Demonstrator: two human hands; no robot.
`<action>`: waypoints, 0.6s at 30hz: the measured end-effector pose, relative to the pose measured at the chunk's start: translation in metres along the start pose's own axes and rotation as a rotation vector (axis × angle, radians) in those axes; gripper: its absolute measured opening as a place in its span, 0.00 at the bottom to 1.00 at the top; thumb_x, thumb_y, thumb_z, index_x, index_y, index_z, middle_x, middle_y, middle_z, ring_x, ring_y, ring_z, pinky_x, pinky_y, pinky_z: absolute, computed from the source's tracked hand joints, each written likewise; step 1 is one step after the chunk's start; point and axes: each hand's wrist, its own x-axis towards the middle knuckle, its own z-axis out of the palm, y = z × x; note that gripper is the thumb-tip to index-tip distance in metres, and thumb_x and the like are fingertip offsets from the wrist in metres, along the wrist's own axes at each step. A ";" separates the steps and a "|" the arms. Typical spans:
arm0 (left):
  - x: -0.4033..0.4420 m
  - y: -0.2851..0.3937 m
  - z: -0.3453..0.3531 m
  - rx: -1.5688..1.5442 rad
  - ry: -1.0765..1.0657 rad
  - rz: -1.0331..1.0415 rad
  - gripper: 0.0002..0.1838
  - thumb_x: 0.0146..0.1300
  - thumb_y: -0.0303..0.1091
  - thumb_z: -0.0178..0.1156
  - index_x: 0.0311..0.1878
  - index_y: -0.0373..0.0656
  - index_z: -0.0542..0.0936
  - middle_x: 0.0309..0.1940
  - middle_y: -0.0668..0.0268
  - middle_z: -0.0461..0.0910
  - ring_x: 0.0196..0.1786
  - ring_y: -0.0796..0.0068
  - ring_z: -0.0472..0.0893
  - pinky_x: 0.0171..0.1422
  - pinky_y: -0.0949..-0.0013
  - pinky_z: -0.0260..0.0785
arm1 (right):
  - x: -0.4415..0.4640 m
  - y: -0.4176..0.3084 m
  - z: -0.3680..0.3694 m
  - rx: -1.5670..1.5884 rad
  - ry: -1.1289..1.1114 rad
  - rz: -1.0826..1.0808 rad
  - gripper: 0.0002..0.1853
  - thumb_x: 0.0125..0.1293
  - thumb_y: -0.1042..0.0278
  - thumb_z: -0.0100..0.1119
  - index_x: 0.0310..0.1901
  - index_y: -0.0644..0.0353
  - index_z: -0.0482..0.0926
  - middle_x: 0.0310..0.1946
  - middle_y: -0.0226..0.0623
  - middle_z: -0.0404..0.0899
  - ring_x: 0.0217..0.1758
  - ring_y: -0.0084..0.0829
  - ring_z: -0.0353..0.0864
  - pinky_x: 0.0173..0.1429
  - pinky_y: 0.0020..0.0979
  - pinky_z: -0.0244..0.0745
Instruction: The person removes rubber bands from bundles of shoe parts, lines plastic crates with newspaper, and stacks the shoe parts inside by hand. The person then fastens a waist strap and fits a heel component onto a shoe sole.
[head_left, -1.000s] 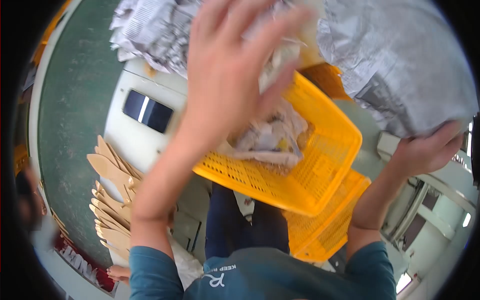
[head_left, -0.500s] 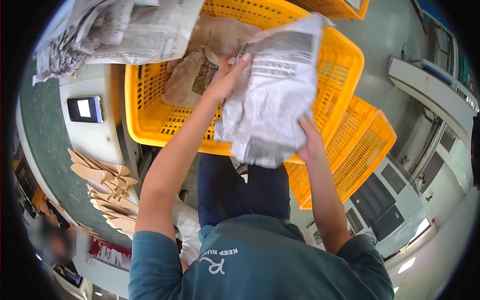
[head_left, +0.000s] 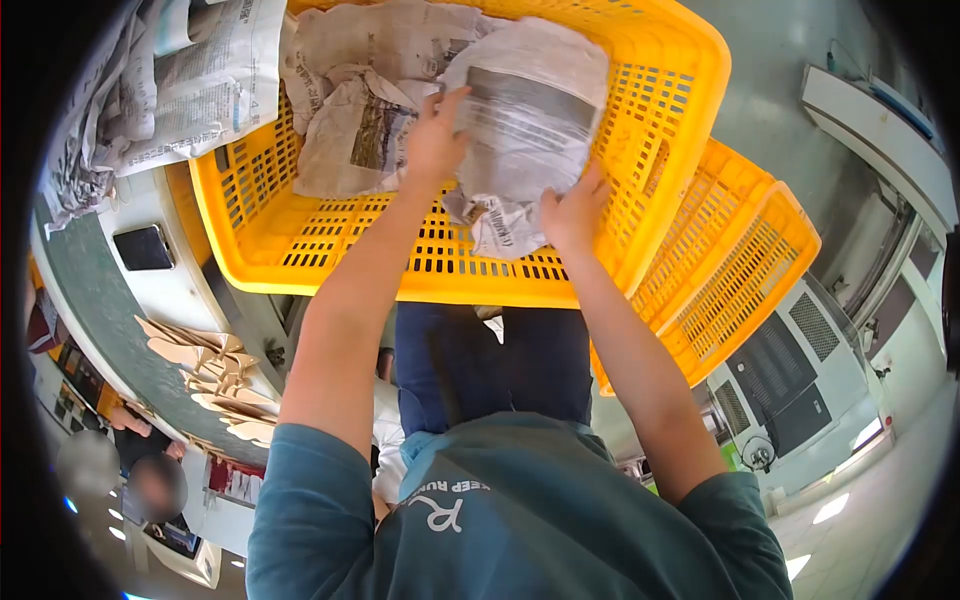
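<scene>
A newspaper-wrapped bundle (head_left: 535, 110) lies inside a yellow plastic basket (head_left: 640, 190), at its right side. My left hand (head_left: 437, 140) rests at the bundle's left edge, fingers stretched out and apart. At the lower right edge of the same bundle is my right hand (head_left: 575, 212), its thumb and fingers spread, touching or very close to the paper. Left of it in the basket sits another crumpled newspaper bundle (head_left: 350, 135) with a dark printed picture. What the paper wraps is hidden.
Newspaper sheets (head_left: 215, 85) overhang the basket's upper left corner. A phone (head_left: 144, 248) lies on the white ledge at left, with tan flat pieces (head_left: 215, 370) below it. More yellow baskets (head_left: 740, 260) stand at right. Other people are at lower left.
The newspaper bundle, held up over the basket before, now lies down in it. Both hands have lowered with it and loosened. The basket appears shifted slightly left in view.
</scene>
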 end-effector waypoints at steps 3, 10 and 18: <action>0.005 0.021 0.021 -0.081 -0.010 0.209 0.43 0.57 0.30 0.73 0.76 0.67 0.71 0.78 0.50 0.65 0.74 0.45 0.74 0.69 0.47 0.76 | 0.012 -0.046 -0.031 -0.082 0.082 -0.493 0.44 0.62 0.68 0.69 0.80 0.52 0.62 0.78 0.58 0.59 0.83 0.62 0.55 0.83 0.60 0.54; 0.001 0.047 0.021 0.604 -0.047 0.315 0.46 0.61 0.55 0.73 0.81 0.58 0.68 0.87 0.50 0.50 0.88 0.39 0.46 0.86 0.28 0.42 | 0.117 -0.009 0.038 -0.537 -0.212 -0.644 0.49 0.61 0.61 0.76 0.83 0.36 0.61 0.86 0.56 0.48 0.89 0.59 0.43 0.85 0.65 0.45; 0.001 -0.018 0.052 0.946 -0.336 0.417 0.34 0.69 0.48 0.62 0.78 0.60 0.73 0.88 0.53 0.51 0.89 0.45 0.47 0.80 0.14 0.36 | 0.190 0.040 0.105 -0.793 0.065 -0.658 0.55 0.58 0.59 0.76 0.86 0.39 0.54 0.83 0.66 0.52 0.88 0.64 0.47 0.86 0.61 0.48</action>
